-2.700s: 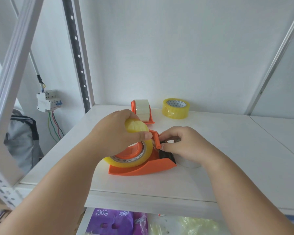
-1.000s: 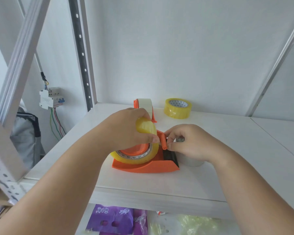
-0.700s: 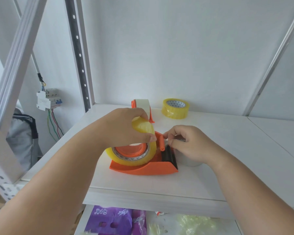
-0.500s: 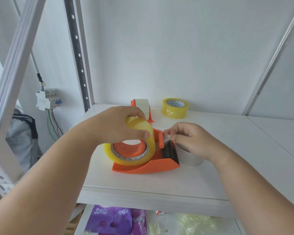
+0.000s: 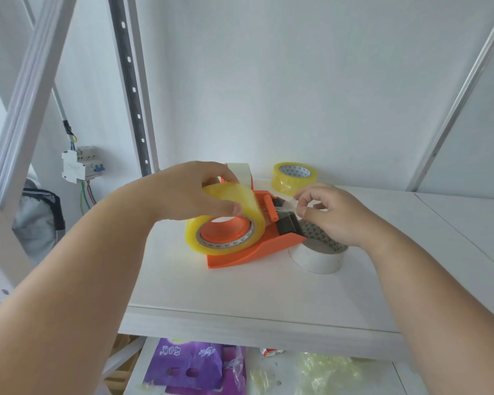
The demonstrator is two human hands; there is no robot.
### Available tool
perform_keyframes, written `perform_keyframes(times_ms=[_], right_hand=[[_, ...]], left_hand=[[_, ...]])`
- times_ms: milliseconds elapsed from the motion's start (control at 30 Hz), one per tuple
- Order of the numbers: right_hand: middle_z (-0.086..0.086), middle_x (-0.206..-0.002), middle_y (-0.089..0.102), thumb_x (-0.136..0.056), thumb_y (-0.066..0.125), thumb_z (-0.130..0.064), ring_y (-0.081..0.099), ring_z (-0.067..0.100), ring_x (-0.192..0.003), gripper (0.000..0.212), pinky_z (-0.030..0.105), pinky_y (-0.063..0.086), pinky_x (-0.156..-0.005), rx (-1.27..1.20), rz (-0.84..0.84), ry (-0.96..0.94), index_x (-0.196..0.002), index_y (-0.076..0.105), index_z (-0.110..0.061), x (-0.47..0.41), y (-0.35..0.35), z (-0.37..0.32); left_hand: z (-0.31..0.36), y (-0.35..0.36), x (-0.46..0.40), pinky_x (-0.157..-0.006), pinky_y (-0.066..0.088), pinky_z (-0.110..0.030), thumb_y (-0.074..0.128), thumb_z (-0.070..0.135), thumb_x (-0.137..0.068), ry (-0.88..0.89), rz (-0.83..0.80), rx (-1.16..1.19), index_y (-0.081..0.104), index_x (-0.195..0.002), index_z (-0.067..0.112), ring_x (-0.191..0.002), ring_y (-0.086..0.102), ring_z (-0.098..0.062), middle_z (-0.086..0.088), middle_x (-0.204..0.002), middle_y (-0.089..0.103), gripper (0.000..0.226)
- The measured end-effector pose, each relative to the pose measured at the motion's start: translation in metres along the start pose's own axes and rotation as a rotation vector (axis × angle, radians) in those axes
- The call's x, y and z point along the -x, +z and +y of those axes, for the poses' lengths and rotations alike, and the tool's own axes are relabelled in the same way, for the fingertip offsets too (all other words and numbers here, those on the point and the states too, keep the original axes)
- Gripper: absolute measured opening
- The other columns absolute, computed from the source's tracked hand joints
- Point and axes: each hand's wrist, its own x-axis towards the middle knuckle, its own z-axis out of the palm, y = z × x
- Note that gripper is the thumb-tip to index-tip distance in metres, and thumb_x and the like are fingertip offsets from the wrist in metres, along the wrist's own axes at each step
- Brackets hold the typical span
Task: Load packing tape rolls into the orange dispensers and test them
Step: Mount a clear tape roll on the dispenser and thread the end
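A plain white wall (image 5: 311, 81) fills the upper half of the view, evenly lit by soft daylight. Below it, at 6 o'clock, lies the white shelf board (image 5: 240, 297) of a metal rack. A grey perforated upright (image 5: 129, 89) stands at 11 o'clock, with a white slanted brace (image 5: 26, 89) at 10 o'clock and another slanted brace (image 5: 457, 98) at 2 o'clock. On the side wall at 9 o'clock hangs a white circuit breaker (image 5: 79, 165) with coloured wires (image 5: 86, 195) under it. A grey bag (image 5: 37, 220) sits below. On the lower shelf at 6 o'clock lie a purple packet (image 5: 188, 363) and clear plastic bags (image 5: 325, 372).
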Motion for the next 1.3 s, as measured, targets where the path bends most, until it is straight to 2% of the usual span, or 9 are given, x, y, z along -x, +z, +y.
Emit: perform_keyframes(times_ms=[100,333,433,567,733,833,933,1067,1300], right_hand=[[-0.011,-0.108,0.055,-0.091,0.058,-0.02,0.053,-0.001,-0.093,0.02,0.007,0.035,-0.073,0.019,0.006,0.014,-0.074,0.056,-0.029,0.0,-0.004,0.001],[-0.014,-0.088,0.056,-0.093,0.056,-0.018,0.048,-0.016,-0.058,0.014,0.002,0.035,-0.05,0.016,0.001,0.026,-0.08,0.058,-0.023,0.003,-0.01,0.002],[-0.012,-0.088,0.059,-0.093,0.056,-0.022,0.048,-0.003,-0.058,0.015,0.009,0.034,-0.05,0.018,-0.018,0.045,-0.079,0.058,-0.028,0.005,-0.011,0.004],[-0.012,-0.084,0.058,-0.093,0.056,-0.021,0.046,-0.007,-0.049,0.02,0.007,0.035,-0.047,0.031,-0.041,0.041,-0.075,0.056,-0.029,0.007,-0.01,0.002],[-0.013,-0.086,0.061,-0.088,0.061,-0.023,0.054,-0.001,-0.069,0.017,0.012,0.035,-0.057,0.143,-0.076,0.047,-0.074,0.058,-0.032,0.01,-0.003,-0.003],[-0.01,-0.093,0.065,-0.085,0.061,-0.02,0.059,0.01,-0.089,0.012,0.02,0.044,-0.071,0.263,-0.11,0.057,-0.078,0.063,-0.03,0.01,0.0,-0.008],[-0.013,-0.104,0.062,-0.086,0.055,-0.016,0.055,0.007,-0.101,0.02,0.022,0.041,-0.082,0.282,-0.069,0.052,-0.098,0.063,-0.031,0.009,0.001,-0.013],[-0.015,-0.119,0.058,-0.09,0.056,-0.028,0.053,0.005,-0.109,0.032,0.021,0.039,-0.091,0.251,-0.047,0.019,-0.122,0.061,-0.027,0.008,0.008,-0.022],[-0.018,-0.078,0.052,-0.087,0.06,-0.027,0.053,0.01,-0.082,0.007,0.02,0.04,-0.063,0.259,-0.022,0.048,-0.084,0.065,-0.023,0.002,0.022,-0.027]], left_hand=[[0.001,-0.001,0.001,-0.084,0.051,-0.034,0.068,0.062,-0.061,-0.002,-0.031,-0.016,0.054,-0.104,0.045,-0.088,0.063,-0.012,0.012,-0.092,0.066,0.048],[0.0,-0.001,0.002,-0.079,0.049,-0.03,0.064,0.072,-0.053,-0.004,-0.055,-0.075,0.058,-0.096,0.044,-0.081,0.063,-0.007,0.016,-0.081,0.066,0.053],[0.0,0.0,0.003,-0.084,0.051,-0.036,0.056,0.08,-0.047,0.008,-0.045,-0.126,0.061,-0.089,0.043,-0.083,0.063,-0.008,0.015,-0.082,0.066,0.056],[0.004,0.003,0.005,-0.087,0.05,-0.037,0.05,0.082,-0.05,0.002,-0.023,-0.149,0.062,-0.087,0.042,-0.087,0.061,-0.007,0.015,-0.084,0.065,0.055],[0.001,0.011,0.005,-0.093,0.045,-0.04,0.038,0.09,-0.049,-0.008,0.029,-0.266,0.052,-0.08,0.053,-0.102,0.054,-0.017,0.023,-0.089,0.059,0.051],[0.001,0.016,0.001,-0.091,0.043,-0.034,0.048,0.079,-0.068,-0.019,0.016,-0.265,0.055,-0.091,0.047,-0.099,0.049,-0.016,0.018,-0.097,0.06,0.04],[0.004,0.017,-0.003,-0.074,0.039,-0.024,0.058,0.057,-0.084,-0.025,0.017,-0.282,0.059,-0.111,0.028,-0.088,0.051,-0.012,0.004,-0.108,0.063,0.04],[0.005,0.017,0.0,-0.067,0.042,-0.025,0.049,0.075,-0.066,-0.032,0.014,-0.241,0.057,-0.093,0.035,-0.083,0.057,-0.005,0.009,-0.089,0.062,0.049],[0.004,0.017,0.0,-0.072,0.043,-0.027,0.051,0.071,-0.075,-0.005,0.025,-0.258,0.055,-0.097,0.031,-0.082,0.054,-0.005,0.014,-0.083,0.056,0.046]])
